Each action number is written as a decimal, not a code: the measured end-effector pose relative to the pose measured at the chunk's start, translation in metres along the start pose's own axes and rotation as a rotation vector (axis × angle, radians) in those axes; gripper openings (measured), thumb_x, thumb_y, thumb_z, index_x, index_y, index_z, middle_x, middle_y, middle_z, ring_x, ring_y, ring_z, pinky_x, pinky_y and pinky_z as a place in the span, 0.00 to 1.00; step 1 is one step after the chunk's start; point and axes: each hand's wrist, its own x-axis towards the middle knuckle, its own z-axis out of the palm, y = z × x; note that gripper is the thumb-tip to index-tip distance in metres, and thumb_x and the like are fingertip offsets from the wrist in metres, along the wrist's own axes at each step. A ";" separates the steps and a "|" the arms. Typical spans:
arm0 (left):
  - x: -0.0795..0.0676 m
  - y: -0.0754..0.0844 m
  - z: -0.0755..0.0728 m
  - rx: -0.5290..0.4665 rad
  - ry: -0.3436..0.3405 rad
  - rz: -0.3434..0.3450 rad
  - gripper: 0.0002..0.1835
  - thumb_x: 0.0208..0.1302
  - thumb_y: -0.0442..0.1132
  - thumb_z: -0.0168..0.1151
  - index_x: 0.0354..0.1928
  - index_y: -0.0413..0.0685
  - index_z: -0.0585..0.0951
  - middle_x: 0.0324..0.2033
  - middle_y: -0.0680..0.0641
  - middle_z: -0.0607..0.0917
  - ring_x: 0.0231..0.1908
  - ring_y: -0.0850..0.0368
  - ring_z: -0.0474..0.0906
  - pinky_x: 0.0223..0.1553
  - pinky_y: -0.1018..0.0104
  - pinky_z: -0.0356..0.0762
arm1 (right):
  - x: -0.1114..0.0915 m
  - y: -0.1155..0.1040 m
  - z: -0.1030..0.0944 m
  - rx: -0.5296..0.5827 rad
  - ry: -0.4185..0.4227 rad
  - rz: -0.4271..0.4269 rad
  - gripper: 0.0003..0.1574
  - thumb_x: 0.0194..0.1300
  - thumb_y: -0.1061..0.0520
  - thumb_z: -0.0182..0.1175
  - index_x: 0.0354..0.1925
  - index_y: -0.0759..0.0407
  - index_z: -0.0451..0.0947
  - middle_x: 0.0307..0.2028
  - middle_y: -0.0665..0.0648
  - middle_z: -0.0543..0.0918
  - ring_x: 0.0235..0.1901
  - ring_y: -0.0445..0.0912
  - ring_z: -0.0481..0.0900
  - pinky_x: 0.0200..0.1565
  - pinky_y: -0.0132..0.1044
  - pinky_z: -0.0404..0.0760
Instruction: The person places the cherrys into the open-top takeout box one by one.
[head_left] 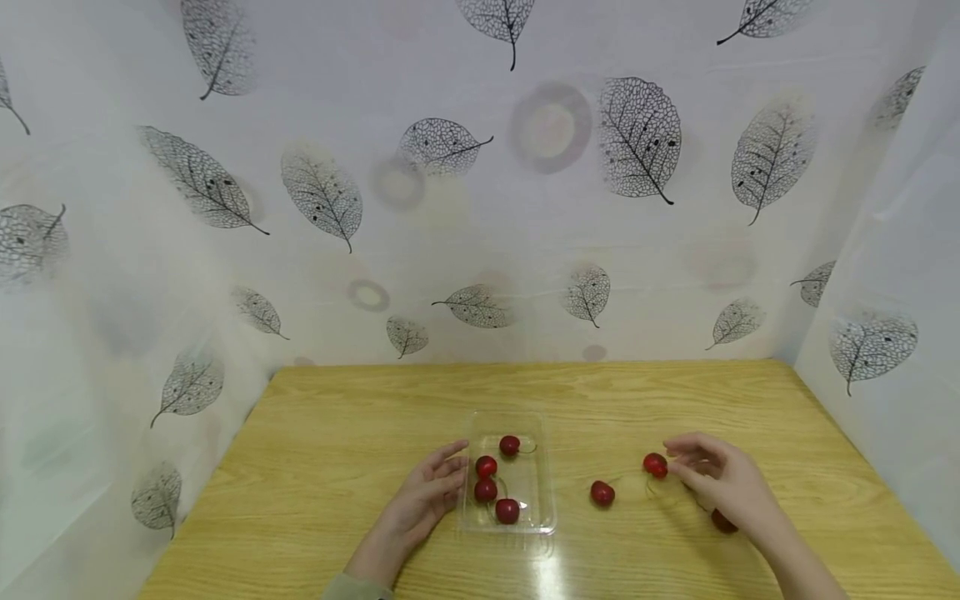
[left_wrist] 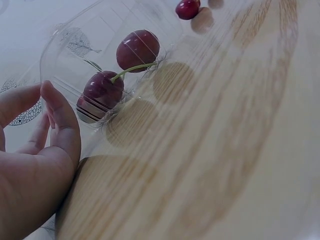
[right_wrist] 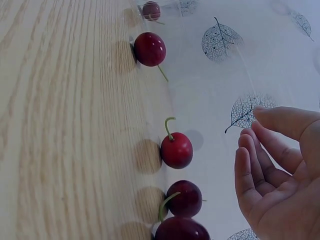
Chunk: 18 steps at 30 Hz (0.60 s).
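A clear plastic box (head_left: 547, 483) on the table holds several dark red cherries, among them one cherry (head_left: 507, 511) at its near end. My left hand (head_left: 423, 500) rests beside the box's left wall, fingers loosely bent and fingertips at its edge; in the left wrist view nothing shows between thumb and finger. To the right, my right hand (head_left: 723, 479) hovers with relaxed fingers beside a bright red cherry (head_left: 655, 465). The right wrist view shows that hand (right_wrist: 280, 170) apart from the bright red cherry (right_wrist: 176, 150), holding nothing.
A loose cherry (head_left: 602, 493) with a stem lies between the box and my right hand. Another cherry (head_left: 724, 522) is partly hidden under the right wrist. Leaf-printed sheeting (head_left: 480, 208) surrounds the wooden table (head_left: 360, 417) at the back and sides.
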 end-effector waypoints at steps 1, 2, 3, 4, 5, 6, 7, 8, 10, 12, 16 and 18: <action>0.000 0.000 0.000 0.001 0.000 0.000 0.33 0.78 0.29 0.56 0.81 0.40 0.60 0.53 0.57 0.78 0.46 0.70 0.77 0.49 0.75 0.78 | -0.001 0.001 -0.001 -0.008 -0.001 0.011 0.18 0.69 0.64 0.70 0.55 0.68 0.83 0.40 0.39 0.88 0.39 0.27 0.81 0.42 0.23 0.83; 0.000 0.000 0.000 0.001 0.000 0.000 0.33 0.77 0.29 0.56 0.81 0.40 0.60 0.53 0.57 0.78 0.47 0.70 0.77 0.49 0.75 0.78 | -0.002 0.002 -0.002 -0.012 -0.001 0.026 0.18 0.70 0.63 0.70 0.56 0.68 0.83 0.41 0.39 0.88 0.39 0.27 0.81 0.42 0.23 0.83; 0.000 -0.001 -0.001 0.002 -0.001 0.001 0.33 0.77 0.29 0.56 0.81 0.40 0.60 0.53 0.57 0.78 0.47 0.70 0.77 0.49 0.75 0.78 | -0.003 0.003 -0.003 -0.019 0.000 0.037 0.18 0.70 0.62 0.70 0.56 0.67 0.83 0.41 0.38 0.87 0.39 0.27 0.81 0.42 0.23 0.83; 0.000 -0.001 -0.001 0.004 -0.002 0.002 0.33 0.77 0.29 0.56 0.81 0.40 0.60 0.54 0.57 0.78 0.47 0.70 0.77 0.49 0.75 0.78 | -0.004 0.004 -0.004 -0.025 0.000 0.048 0.18 0.71 0.61 0.70 0.56 0.67 0.83 0.41 0.38 0.87 0.40 0.27 0.81 0.42 0.23 0.83; 0.000 -0.001 -0.001 0.004 -0.003 0.002 0.33 0.77 0.29 0.56 0.81 0.40 0.60 0.54 0.57 0.78 0.47 0.70 0.77 0.49 0.75 0.78 | -0.005 0.005 -0.005 -0.030 0.001 0.056 0.18 0.71 0.61 0.70 0.56 0.66 0.83 0.41 0.37 0.87 0.40 0.26 0.81 0.42 0.23 0.83; 0.001 -0.001 -0.001 0.004 -0.004 0.003 0.33 0.78 0.29 0.56 0.81 0.40 0.60 0.54 0.57 0.78 0.47 0.70 0.77 0.49 0.75 0.78 | -0.005 0.006 -0.006 -0.025 0.002 0.063 0.19 0.71 0.61 0.70 0.56 0.67 0.83 0.41 0.36 0.87 0.40 0.27 0.81 0.42 0.23 0.83; 0.001 -0.001 -0.001 0.004 -0.005 0.003 0.33 0.78 0.29 0.56 0.81 0.40 0.60 0.54 0.57 0.77 0.47 0.70 0.77 0.49 0.75 0.78 | -0.006 0.007 -0.007 -0.017 0.002 0.070 0.19 0.71 0.61 0.70 0.57 0.67 0.83 0.41 0.35 0.87 0.40 0.27 0.81 0.42 0.22 0.83; 0.001 -0.001 -0.001 0.004 -0.006 0.003 0.33 0.78 0.29 0.56 0.81 0.40 0.60 0.54 0.57 0.77 0.47 0.70 0.77 0.49 0.75 0.78 | -0.007 0.009 -0.008 -0.008 0.005 0.071 0.18 0.71 0.62 0.69 0.56 0.68 0.83 0.41 0.34 0.87 0.39 0.27 0.81 0.42 0.22 0.83; 0.001 -0.001 -0.002 0.005 -0.007 0.003 0.33 0.78 0.29 0.56 0.81 0.40 0.60 0.54 0.57 0.77 0.47 0.70 0.77 0.49 0.75 0.78 | -0.008 0.011 -0.010 0.006 0.013 0.059 0.18 0.71 0.64 0.69 0.56 0.71 0.82 0.40 0.32 0.86 0.39 0.27 0.82 0.42 0.22 0.82; 0.001 -0.002 -0.002 0.006 -0.008 0.003 0.33 0.78 0.29 0.55 0.81 0.40 0.59 0.54 0.56 0.77 0.47 0.70 0.77 0.49 0.75 0.79 | -0.010 0.013 -0.012 0.017 0.021 0.047 0.18 0.71 0.65 0.68 0.56 0.73 0.82 0.40 0.31 0.87 0.39 0.27 0.82 0.42 0.21 0.82; 0.001 -0.002 -0.003 0.009 -0.012 0.005 0.34 0.78 0.29 0.56 0.81 0.40 0.59 0.54 0.56 0.77 0.47 0.70 0.77 0.49 0.75 0.79 | -0.014 0.017 -0.016 0.002 0.035 0.049 0.18 0.71 0.65 0.69 0.55 0.73 0.81 0.40 0.30 0.86 0.39 0.26 0.82 0.41 0.20 0.82; 0.001 -0.002 -0.003 0.011 -0.013 0.006 0.34 0.78 0.29 0.56 0.81 0.40 0.59 0.54 0.56 0.77 0.47 0.69 0.77 0.49 0.75 0.78 | -0.016 0.018 -0.018 -0.010 0.042 0.066 0.18 0.71 0.64 0.69 0.55 0.73 0.82 0.40 0.31 0.86 0.39 0.25 0.81 0.41 0.20 0.82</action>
